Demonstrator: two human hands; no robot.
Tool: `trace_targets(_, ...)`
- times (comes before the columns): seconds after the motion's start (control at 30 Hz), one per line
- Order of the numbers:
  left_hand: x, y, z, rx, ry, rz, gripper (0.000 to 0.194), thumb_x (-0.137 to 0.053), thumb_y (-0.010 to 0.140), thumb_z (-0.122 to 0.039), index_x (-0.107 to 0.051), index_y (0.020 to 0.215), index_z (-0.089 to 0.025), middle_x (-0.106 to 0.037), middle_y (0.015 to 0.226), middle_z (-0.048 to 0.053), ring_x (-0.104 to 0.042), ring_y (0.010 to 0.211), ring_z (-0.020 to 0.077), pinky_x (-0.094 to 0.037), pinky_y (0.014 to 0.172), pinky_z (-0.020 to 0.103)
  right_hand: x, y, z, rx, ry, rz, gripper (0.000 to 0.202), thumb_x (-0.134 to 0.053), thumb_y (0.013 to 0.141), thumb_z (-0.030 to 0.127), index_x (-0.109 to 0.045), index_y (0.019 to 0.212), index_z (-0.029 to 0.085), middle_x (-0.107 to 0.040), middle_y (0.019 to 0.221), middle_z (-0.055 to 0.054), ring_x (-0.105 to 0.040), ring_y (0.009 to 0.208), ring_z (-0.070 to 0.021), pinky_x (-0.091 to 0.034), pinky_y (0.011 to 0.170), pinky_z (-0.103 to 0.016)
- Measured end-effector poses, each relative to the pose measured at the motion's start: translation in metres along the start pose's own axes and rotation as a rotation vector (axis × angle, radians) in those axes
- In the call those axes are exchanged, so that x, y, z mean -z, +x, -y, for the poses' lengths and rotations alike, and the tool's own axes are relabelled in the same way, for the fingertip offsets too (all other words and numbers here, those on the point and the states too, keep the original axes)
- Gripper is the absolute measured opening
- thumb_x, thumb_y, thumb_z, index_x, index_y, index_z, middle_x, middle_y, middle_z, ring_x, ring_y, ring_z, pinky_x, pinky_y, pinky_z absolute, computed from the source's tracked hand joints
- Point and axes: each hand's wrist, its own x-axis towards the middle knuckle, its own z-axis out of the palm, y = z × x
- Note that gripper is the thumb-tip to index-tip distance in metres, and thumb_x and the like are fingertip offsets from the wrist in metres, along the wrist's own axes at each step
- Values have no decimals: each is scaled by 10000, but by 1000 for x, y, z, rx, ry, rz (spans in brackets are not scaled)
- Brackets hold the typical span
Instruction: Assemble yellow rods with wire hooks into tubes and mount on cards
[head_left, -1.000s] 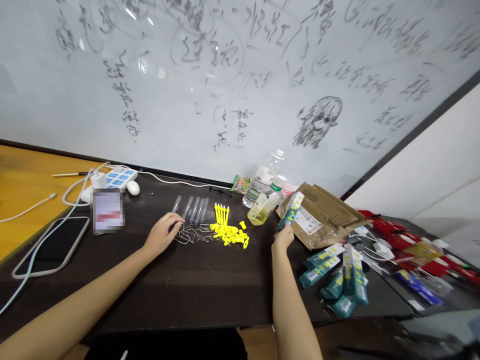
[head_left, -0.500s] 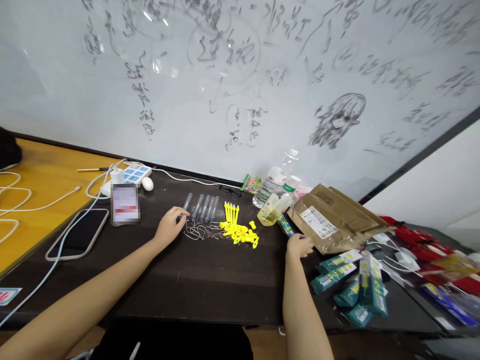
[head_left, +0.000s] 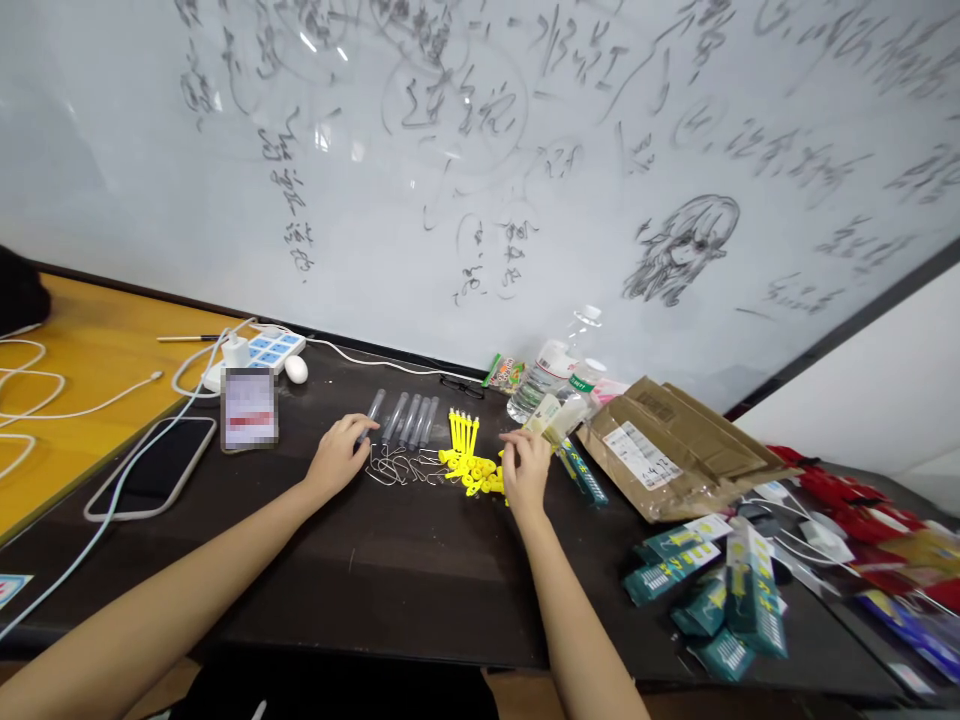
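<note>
On the dark table, several clear plastic tubes (head_left: 414, 420) lie side by side. My left hand (head_left: 341, 462) is at the left end of that row, its thumb and forefinger around the lower end of the outermost clear tube (head_left: 376, 405). Over the right side of a pile of small yellow plastic parts (head_left: 471, 468) is my right hand (head_left: 527, 470), fingers apart and nothing visible in them; it covers some parts. Several yellow sticks with pale tips (head_left: 463, 432) lie behind the pile. Bent metal wire hooks (head_left: 401, 466) are spread below the tubes.
To the right are a dark green narrow box (head_left: 583, 475), a brown parcel (head_left: 652, 450), bottles (head_left: 555, 365) and several green boxes (head_left: 754, 595). A phone (head_left: 154, 470), a power strip (head_left: 270, 352) and white cables are at left. A whiteboard (head_left: 360, 250) rises behind.
My right hand has moved left from the dark green box beside the parcel to the yellow parts. The left hand stays at the outermost tube. The view has shifted slightly.
</note>
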Motion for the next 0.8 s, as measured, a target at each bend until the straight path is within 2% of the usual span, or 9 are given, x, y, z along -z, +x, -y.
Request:
trace_targets(0.1, 0, 0, 2, 35, 119, 37, 324, -423, 841, -210, -589, 1118, -243, -534, 1173, 66, -527, 1050, 226, -417, 908, 383, -6, -4, 1, -67, 45, 61, 190, -418, 842, 207, -607, 858, 201, -557, 906, -64, -485, 904, -216, -379, 839, -368)
trace_targets(0.3, 1, -2, 3, 78, 228, 41, 310, -441, 857, -288, -612, 1115, -268, -522, 1162, 69, -527, 1036, 225, -415, 889, 375, -9, -6, -6, -191, 86, 69, 170, -436, 811, 218, -594, 868, 192, -568, 922, -64, -482, 926, -223, -366, 863, -370)
trace_targets(0.47, 6, 1, 5, 116, 291, 113, 317, -421, 862, -265, -625, 1105, -262, -583, 1006, 61, -538, 943, 219, -412, 852, 363, -8, -6, 2, -182, 113, 107, 171, -430, 816, 216, -591, 866, 188, -569, 910, -63, -489, 940, -220, -365, 873, -369)
trace_targets(0.67, 12, 4, 8, 91, 345, 153, 358, -383, 849, -165, -613, 1112, -244, -610, 979, 56, -543, 912, 221, -395, 838, 361, -8, -6, 10, -180, 133, 147, 164, -437, 806, 205, -595, 847, 195, -565, 903, -59, -487, 932, -221, -373, 864, -370)
trace_targets(0.8, 11, 5, 8, 64, 357, 166, 347, -388, 852, -164, -611, 1103, -247, -606, 952, 54, -551, 896, 215, -398, 822, 344, -8, -7, 12, -173, 133, 160, 162, -437, 814, 204, -594, 850, 192, -562, 905, -60, -486, 925, -217, -382, 856, -364)
